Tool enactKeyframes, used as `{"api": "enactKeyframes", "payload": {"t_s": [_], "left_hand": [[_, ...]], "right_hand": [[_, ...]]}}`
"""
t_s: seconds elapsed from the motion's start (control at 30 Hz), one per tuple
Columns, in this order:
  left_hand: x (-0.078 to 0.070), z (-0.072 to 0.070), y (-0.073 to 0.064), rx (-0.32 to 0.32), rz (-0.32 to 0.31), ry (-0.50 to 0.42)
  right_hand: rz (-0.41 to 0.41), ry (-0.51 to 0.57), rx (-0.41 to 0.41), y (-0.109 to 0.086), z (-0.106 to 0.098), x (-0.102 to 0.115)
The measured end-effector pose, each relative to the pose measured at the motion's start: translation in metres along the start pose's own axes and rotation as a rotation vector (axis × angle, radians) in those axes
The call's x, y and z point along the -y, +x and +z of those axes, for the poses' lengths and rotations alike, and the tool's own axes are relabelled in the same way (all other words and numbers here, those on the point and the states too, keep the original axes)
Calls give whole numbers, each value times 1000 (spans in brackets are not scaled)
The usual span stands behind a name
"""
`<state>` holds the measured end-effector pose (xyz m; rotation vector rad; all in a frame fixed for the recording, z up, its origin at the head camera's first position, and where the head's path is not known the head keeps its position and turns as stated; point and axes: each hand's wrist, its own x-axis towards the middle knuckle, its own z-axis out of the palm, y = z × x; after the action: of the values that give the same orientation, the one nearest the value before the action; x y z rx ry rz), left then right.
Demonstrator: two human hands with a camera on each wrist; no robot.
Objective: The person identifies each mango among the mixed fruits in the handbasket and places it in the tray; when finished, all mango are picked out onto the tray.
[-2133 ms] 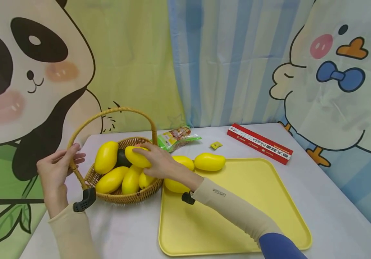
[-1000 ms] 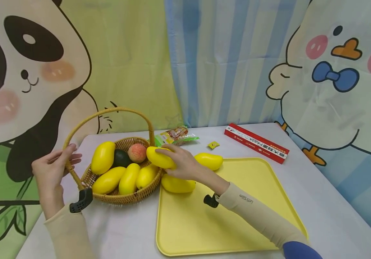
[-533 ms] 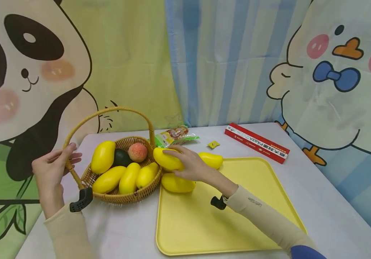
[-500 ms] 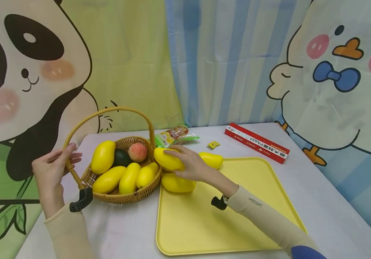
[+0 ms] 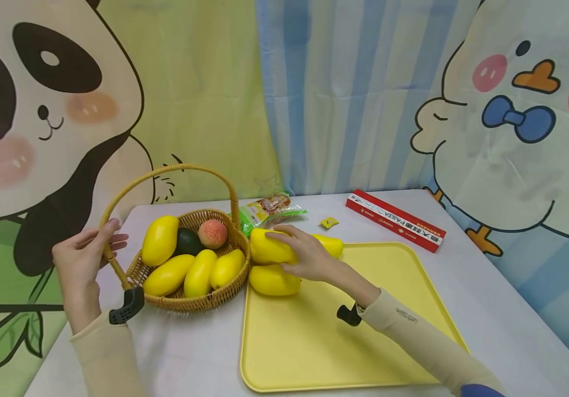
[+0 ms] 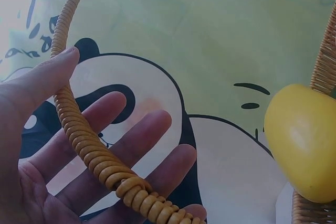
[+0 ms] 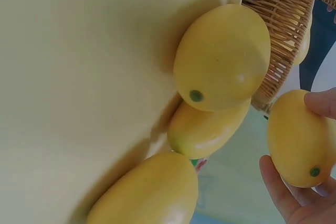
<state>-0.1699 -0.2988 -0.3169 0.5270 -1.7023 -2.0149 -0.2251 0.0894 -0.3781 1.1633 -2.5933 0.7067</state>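
Observation:
My left hand (image 5: 80, 270) is at the left side of the wicker basket's handle (image 5: 185, 166). In the left wrist view its thumb rests against the handle and the fingers spread behind it, nearly straight. The wicker basket (image 5: 190, 304) holds several yellow mangoes, a dark green avocado-like fruit (image 5: 188, 241) and a peach (image 5: 213, 234). Just right of the basket, my right hand (image 5: 310, 257) grips a mango (image 7: 299, 135) between thumb and fingers, over the yellow tray (image 5: 354, 331). Below it lies another mango (image 5: 274, 280); one more mango (image 5: 331, 246) shows beyond the hand.
Behind the basket lies a green snack packet (image 5: 269, 209). A small yellow sachet (image 5: 329, 223) and a long red pasta box (image 5: 396, 220) lie at the back of the white table (image 5: 190, 353). Printed curtains hang behind the table.
My right hand has carried the mango out of the basket, over its rim and rightward above the tray. The peach has come into view. My left hand has stayed at the handle.

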Motion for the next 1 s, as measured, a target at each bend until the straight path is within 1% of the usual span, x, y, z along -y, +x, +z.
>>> {"api": "enactKeyframes", "payload": {"t_s": [0.27,0.43,0.7,0.87,1.0], "left_hand": [[0,1,-1,4,18,-1],[1,0,0,2,10,1],[0,0,0,-1,6,10],[0,1,0,4,14,10],[1,1,-1,-1,19,10]], "right_hand": [[24,-8,-12,-10,-3,-5],[45,-9,-15,-15,-5,-9],[47,-1,-42,-25,-8,-15],[69,-6,-32,-31,-10,-19],[69,-17,-31,-36,-11,-23]]}}
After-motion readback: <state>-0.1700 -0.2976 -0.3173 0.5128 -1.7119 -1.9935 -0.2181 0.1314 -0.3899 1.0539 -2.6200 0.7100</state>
